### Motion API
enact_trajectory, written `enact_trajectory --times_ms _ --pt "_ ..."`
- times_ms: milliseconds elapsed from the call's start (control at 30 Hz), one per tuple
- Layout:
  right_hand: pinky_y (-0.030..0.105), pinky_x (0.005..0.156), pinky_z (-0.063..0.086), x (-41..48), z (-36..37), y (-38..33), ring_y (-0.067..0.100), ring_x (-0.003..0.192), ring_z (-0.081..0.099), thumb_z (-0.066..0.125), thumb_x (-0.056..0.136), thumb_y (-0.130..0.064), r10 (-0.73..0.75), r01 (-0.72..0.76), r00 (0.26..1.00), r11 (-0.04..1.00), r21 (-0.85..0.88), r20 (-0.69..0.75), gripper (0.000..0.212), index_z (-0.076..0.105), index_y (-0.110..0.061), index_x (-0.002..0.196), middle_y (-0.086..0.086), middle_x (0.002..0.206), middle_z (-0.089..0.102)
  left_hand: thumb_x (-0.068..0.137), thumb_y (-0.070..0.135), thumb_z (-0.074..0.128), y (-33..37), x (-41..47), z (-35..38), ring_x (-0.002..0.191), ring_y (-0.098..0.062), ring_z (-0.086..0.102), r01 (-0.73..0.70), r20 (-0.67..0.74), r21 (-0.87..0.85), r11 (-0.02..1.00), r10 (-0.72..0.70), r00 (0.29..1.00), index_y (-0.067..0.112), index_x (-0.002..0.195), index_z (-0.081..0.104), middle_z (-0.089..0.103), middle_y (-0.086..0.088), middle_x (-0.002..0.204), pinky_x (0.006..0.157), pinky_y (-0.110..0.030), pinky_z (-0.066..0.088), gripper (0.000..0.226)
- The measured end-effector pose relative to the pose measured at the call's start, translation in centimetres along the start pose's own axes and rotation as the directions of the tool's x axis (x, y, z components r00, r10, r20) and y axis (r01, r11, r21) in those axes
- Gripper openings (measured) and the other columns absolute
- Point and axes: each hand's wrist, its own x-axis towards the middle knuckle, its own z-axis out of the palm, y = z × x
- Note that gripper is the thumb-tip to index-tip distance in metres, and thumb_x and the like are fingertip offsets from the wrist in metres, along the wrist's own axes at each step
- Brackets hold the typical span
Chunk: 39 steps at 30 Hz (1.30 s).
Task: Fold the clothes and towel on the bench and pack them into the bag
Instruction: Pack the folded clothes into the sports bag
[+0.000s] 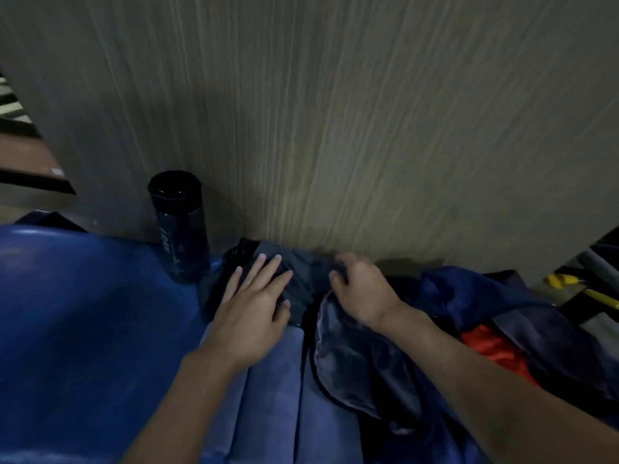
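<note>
Head view, two hands on one dark garment, left hand flat, right hand gripping

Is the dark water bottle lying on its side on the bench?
No, the water bottle stands upright against the wall, just left of the dark garment under the left hand.

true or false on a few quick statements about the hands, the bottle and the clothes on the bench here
1. The left hand lies flat on a dark garment. True.
2. The dark bottle lies on its side. False: it stands upright near the wall.
3. The right hand grips the garment's edge. True.
4. The right hand holds the bottle. False: the bottle stands untouched, left of both hands.
5. Orange fabric shows at right. True.
</note>
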Motion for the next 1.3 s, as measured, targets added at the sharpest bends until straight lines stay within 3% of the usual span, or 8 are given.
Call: enact_trajectory --times_ms 167,500,633,733,967,1067,1167,1300 --pt "0.034 0.082 0.047 3.2 1.0 1.6 0.031 0.100 0.057 0.045 0.102 -0.031 0.366 -0.364 0.931 0.929 0.071 -0.017 0.038 0.038 -0.003 0.126 0.021 0.120 0.057 0.106 0.045 0.025 -1.3 0.5 1.0 0.150 -0.007 -0.020 0.084 0.092 0.044 0.995 -0.088 0.992 0.034 0.157 0.013 -0.008 0.015 0.165 0.121 -0.048 -0.006 0.054" --pt "0.039 0.086 0.054 3.8 1.9 2.1 0.031 0.106 0.059 0.071 0.088 -0.036 0.528 -0.525 0.849 0.845 0.103 -0.012 0.067 0.030 -0.004 0.131 0.016 0.117 0.057 0.104 0.045 0.032 -1.8 0.2 1.1 0.148 -0.010 -0.004 0.107 0.062 0.018 0.994 -0.108 0.992 0.036 0.155 0.019 0.005 0.015 0.161 0.118 -0.057 0.009 0.054" --pt "0.036 0.075 0.056 3.5 1.5 2.5 0.021 0.076 0.060 0.074 0.085 -0.022 0.485 -0.469 0.868 0.871 0.148 -0.107 0.024 0.058 -0.004 0.085 0.008 0.083 0.063 0.104 0.045 0.032 -1.8 0.1 1.3 0.148 -0.011 -0.006 0.103 0.058 0.019 0.995 -0.104 0.993 0.037 0.156 0.014 0.002 0.015 0.160 0.118 -0.058 0.009 0.056" --pt "0.031 0.079 0.054 3.3 1.2 2.4 0.019 0.081 0.061 0.068 0.089 -0.013 0.405 -0.370 0.906 0.899 0.234 -0.122 0.012 0.067 -0.003 0.095 0.004 0.086 0.064 0.103 0.046 0.033 -1.8 0.1 1.5 0.147 -0.011 -0.007 0.101 0.055 0.027 0.994 -0.103 0.993 0.038 0.156 0.012 0.001 0.014 0.160 0.118 -0.058 0.009 0.057" --pt "0.026 0.077 0.048 4.6 -1.4 0.0 0.022 0.095 0.061 0.061 0.091 -0.007 0.128 -0.118 0.986 0.988 0.096 -0.108 0.015 0.063 -0.011 0.105 0.005 0.099 0.065 0.103 0.047 0.033 -1.8 0.0 1.5 0.148 -0.015 -0.006 0.127 0.062 0.054 0.990 -0.130 0.990 0.048 0.153 0.017 -0.002 0.013 0.161 0.117 -0.057 0.010 0.053" --pt "0.026 0.084 0.047 5.2 -2.2 -1.7 0.017 0.103 0.055 0.067 0.090 -0.013 0.076 -0.061 0.990 0.991 0.123 -0.122 0.042 0.050 -0.011 0.128 0.000 0.116 0.056 0.103 0.048 0.031 -1.9 0.0 1.7 0.146 -0.017 -0.007 0.133 0.067 0.101 0.986 -0.140 0.988 0.048 0.152 0.019 -0.005 0.012 0.161 0.115 -0.057 0.011 0.051" --pt "0.025 0.085 0.048 4.9 -2.1 -2.6 0.013 0.103 0.052 0.079 0.082 -0.024 0.159 -0.142 0.985 0.968 0.208 -0.071 0.062 0.047 -0.005 0.131 -0.004 0.119 0.049 0.102 0.049 0.032 -1.8 0.2 1.8 0.146 -0.017 -0.007 0.136 0.072 0.101 0.986 -0.143 0.987 0.047 0.152 0.021 -0.004 0.010 0.161 0.114 -0.058 0.011 0.052" --pt "0.039 0.086 0.058 4.4 -1.3 -2.2 0.021 0.094 0.066 0.087 0.070 -0.029 0.275 -0.282 0.959 0.905 0.317 0.069 0.052 0.065 -0.006 0.111 0.009 0.105 0.070 0.102 0.049 0.032 -1.8 0.4 1.8 0.146 -0.018 -0.007 0.142 0.087 0.113 0.983 -0.152 0.984 0.047 0.153 0.019 -0.005 0.011 0.160 0.115 -0.058 0.011 0.053"
